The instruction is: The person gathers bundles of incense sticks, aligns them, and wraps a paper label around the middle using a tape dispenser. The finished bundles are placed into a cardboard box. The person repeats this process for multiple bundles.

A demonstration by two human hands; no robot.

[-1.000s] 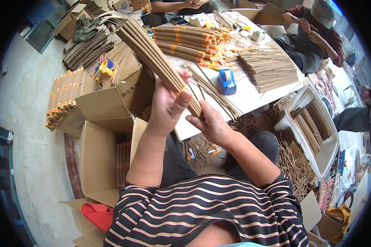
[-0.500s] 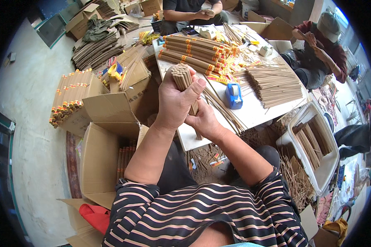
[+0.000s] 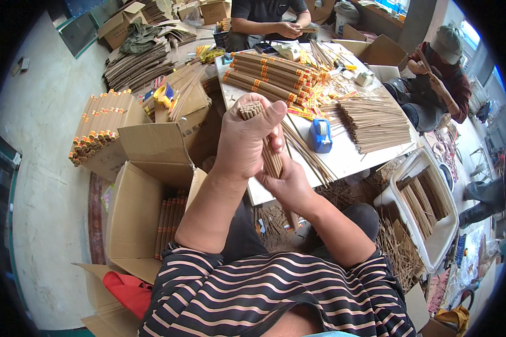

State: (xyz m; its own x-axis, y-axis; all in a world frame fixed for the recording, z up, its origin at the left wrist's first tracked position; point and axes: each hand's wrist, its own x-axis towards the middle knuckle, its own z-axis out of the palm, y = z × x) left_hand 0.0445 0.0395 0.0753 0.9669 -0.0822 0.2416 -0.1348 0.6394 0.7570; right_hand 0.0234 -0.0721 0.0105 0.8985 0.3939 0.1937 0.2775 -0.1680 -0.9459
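A bundle of brown incense sticks (image 3: 271,161) is gripped in both hands above the near edge of the white table (image 3: 258,194). My left hand (image 3: 244,137) wraps round its upper end, the thumb lying across the sticks. Lower down, my right hand (image 3: 289,182) is closed round the same bundle, whose bottom end shows below it. Loose incense sticks (image 3: 306,149) lie on the table just beyond my right hand. A blue tape dispenser (image 3: 321,136) stands beside them.
Wrapped incense bundles (image 3: 264,76) and a pile of loose sticks (image 3: 374,124) cover the table. An open cardboard box (image 3: 132,219) with wrapped bundles stands at my left, a white plastic bin (image 3: 433,247) of sticks at right. Two people sit across the table, their hands on sticks.
Both hands have lowered slightly with the bundle, and its lower end now shows beneath my right hand. The view has shifted a little. The person at the far side now holds a stick-like thing.
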